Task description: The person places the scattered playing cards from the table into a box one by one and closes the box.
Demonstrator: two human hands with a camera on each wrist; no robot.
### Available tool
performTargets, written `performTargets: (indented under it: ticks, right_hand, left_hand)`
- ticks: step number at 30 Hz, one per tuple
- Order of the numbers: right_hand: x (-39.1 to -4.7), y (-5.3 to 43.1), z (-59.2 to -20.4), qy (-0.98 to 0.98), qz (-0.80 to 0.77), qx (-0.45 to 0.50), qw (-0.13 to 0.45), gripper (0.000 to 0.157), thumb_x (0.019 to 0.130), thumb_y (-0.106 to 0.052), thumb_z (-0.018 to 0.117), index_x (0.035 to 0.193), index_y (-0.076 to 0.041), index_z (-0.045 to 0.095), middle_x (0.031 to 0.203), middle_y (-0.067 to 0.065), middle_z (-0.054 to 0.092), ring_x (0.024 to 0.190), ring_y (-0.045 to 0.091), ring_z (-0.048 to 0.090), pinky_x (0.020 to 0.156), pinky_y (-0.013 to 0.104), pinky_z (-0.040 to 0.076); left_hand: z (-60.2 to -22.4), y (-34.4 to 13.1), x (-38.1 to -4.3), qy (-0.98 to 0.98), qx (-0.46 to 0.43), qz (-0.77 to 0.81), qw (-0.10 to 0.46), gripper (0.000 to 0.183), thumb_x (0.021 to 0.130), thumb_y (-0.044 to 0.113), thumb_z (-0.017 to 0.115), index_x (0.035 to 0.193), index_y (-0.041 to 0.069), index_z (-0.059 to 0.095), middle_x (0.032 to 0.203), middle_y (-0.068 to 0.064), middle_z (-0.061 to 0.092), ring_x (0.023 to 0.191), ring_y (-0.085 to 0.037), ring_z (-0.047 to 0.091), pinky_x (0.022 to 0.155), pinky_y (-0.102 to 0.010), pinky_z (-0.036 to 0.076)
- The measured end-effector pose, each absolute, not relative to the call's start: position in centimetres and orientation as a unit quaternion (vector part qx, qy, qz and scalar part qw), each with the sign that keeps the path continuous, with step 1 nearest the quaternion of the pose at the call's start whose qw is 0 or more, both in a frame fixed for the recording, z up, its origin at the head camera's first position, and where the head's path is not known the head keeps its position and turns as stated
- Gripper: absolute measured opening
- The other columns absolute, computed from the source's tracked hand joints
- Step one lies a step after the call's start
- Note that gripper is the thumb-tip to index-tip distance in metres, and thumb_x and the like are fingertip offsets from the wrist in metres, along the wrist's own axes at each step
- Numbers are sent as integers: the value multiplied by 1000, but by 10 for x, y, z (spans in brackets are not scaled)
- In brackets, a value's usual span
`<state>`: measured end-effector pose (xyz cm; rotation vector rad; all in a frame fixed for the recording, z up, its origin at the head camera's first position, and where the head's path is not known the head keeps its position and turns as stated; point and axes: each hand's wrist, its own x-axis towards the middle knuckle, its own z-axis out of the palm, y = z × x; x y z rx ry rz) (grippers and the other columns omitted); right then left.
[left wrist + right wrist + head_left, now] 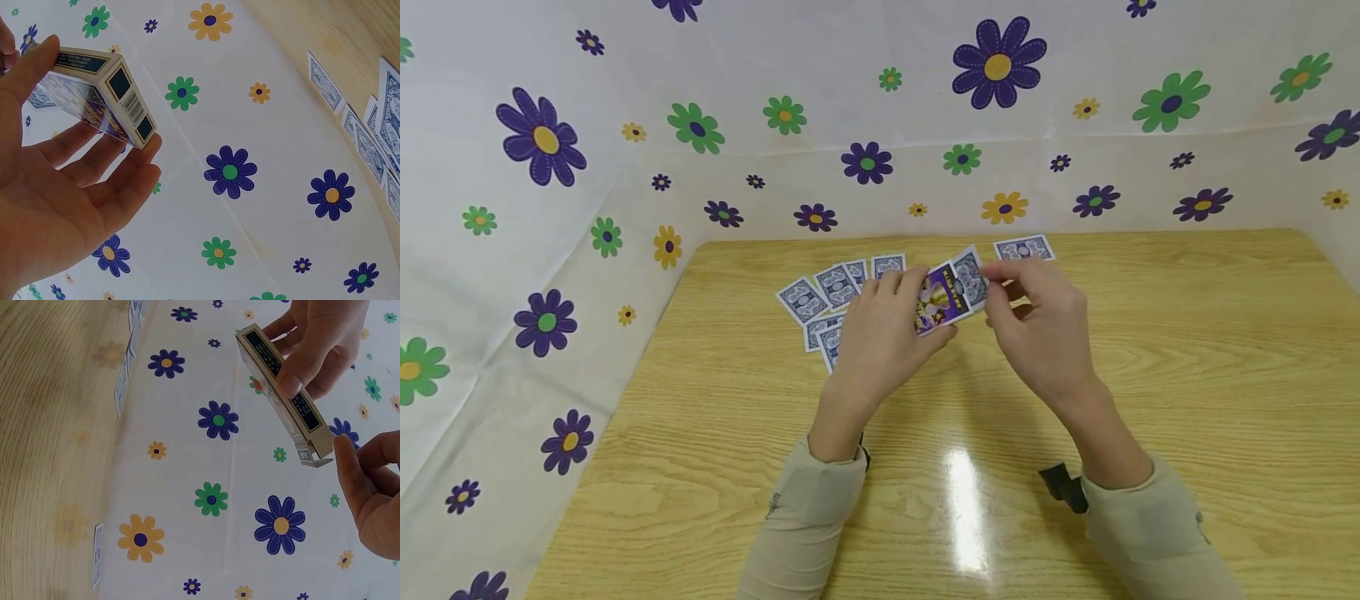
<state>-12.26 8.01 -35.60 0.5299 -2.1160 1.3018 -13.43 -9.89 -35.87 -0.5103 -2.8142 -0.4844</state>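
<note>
My left hand grips a purple-and-gold playing card box above the table, thumb along one narrow side and fingers on the other. In the left wrist view, the box's end with a barcode faces the camera. A blue-backed playing card sticks out of its open right end. My right hand is at that end, thumb and index finger pinching the card's outer edge. From the right wrist, an end flap stands out beside the right fingertips. The box hides how far the card reaches inside.
Several blue-backed cards lie face down, some overlapping, at the table's back left, partly behind the left hand. Another card lies near the back edge, beyond the right hand. A flowered cloth hangs behind the wooden table.
</note>
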Motion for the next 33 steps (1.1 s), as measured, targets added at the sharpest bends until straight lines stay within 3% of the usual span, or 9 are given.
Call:
performTargets:
  ticks: [19, 27, 33]
  right_hand:
    - [-123, 75, -360, -808, 458, 206, 308, 11, 87, 7, 67, 99, 9, 68, 95, 17, 70, 75, 23, 67, 59, 7, 46]
    - [-121, 72, -361, -813, 436, 230, 309, 11, 87, 6, 66, 98, 8, 69, 90, 17, 70, 65, 17, 56, 54, 9, 39]
    - [-121, 71, -361, -822, 427, 228, 298, 12, 88, 6, 66, 99, 7, 70, 91, 17, 70, 63, 15, 52, 56, 16, 41]
  left_hand:
    - [-358, -99, -134, -965, -170, -163, 119, 73, 84, 48, 77, 141, 10, 50, 118, -11, 62, 98, -27, 57, 83, -40, 51]
    - [-359, -98, -135, -962, -172, -172, 123, 72, 84, 48, 76, 140, 10, 50, 116, -11, 63, 94, -26, 58, 80, -39, 51]
    - [-358, -97, -134, -961, -175, -175, 127, 72, 84, 48, 77, 140, 11, 51, 114, -11, 63, 92, -26, 57, 76, -38, 51]
